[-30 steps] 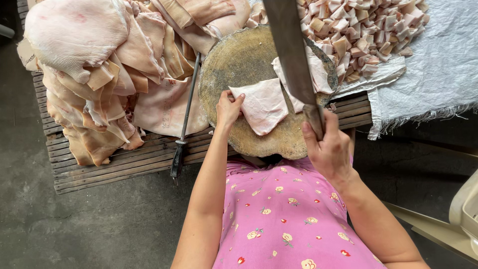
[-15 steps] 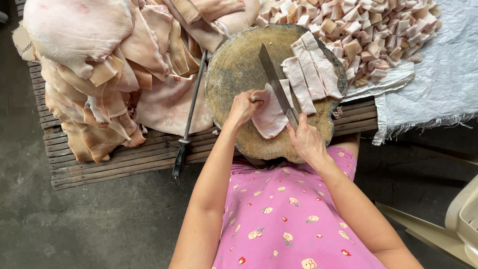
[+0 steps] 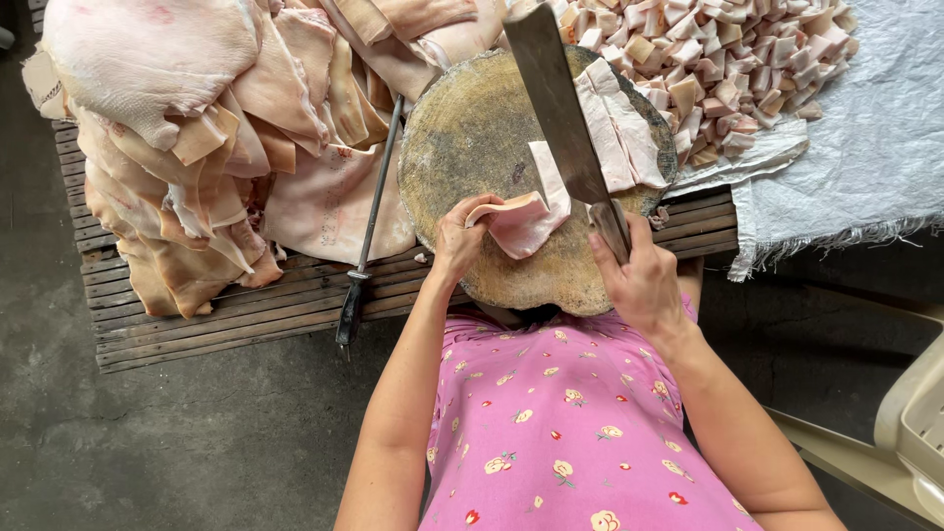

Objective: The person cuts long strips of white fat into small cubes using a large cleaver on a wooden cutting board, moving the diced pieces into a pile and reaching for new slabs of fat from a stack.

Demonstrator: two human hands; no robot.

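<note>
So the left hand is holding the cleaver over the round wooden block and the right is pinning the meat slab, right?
Hands are swapped. The head view shows the right hand holding the cleaver over the round wooden block, and the left hand pinning the meat slab.

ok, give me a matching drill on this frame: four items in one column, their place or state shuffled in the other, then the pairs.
Items:
1. cleaver
2. sharpening steel
3. cut cubes
4. meat slab

Place or state:
A. heaped on the white cloth, right of the chopping block
B. pinned on the block under the left hand
C. lying on the slatted pallet, left of the block
D. gripped by the right hand, blade over the block

Pairs: 1-D, 2-C, 3-A, 4-B
</note>
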